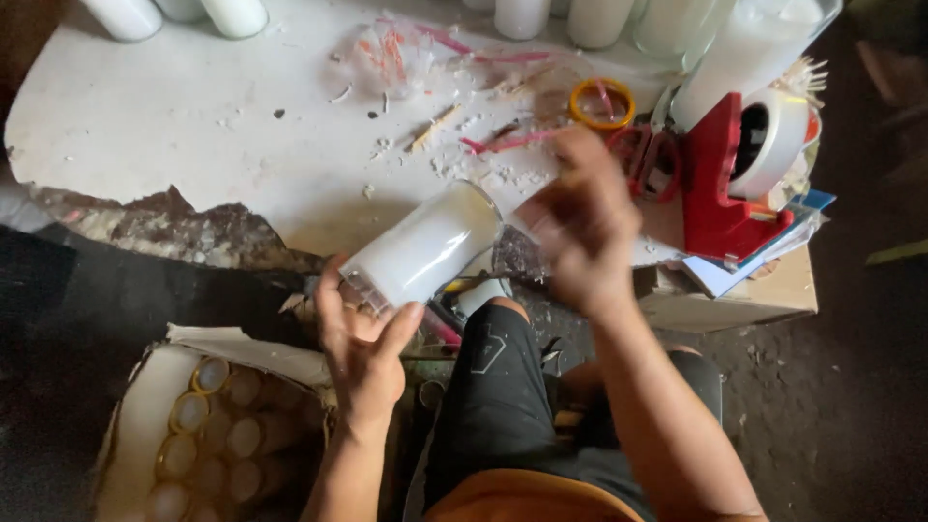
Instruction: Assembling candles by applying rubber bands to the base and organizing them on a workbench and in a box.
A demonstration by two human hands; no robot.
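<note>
- Below and to the left of the left hand, an open cardboard box holds many similar glass cylinders lying on their sides, with round ends showing; this part of the work looks already done, in my judgement.
- The left hand has its grip closed around the lower end of a tall clear glass cylinder filled with white wax. The glass is tilted, its open mouth pointing up and to the right, toward the other hand.
- The right hand is just beside the mouth of the glass. It is blurred, so I cannot tell if its grip is closed on something small or is empty.
- Above both hands, the white counter carries wax crumbs, thin pink sticks and a yellow ring.
- To the right of the right hand stands a red tape dispenser with a white roll.
- At the far edge of the counter more white wax-filled glasses stand upright; they seem still waiting, so I judge the work is only partly finished.
</note>
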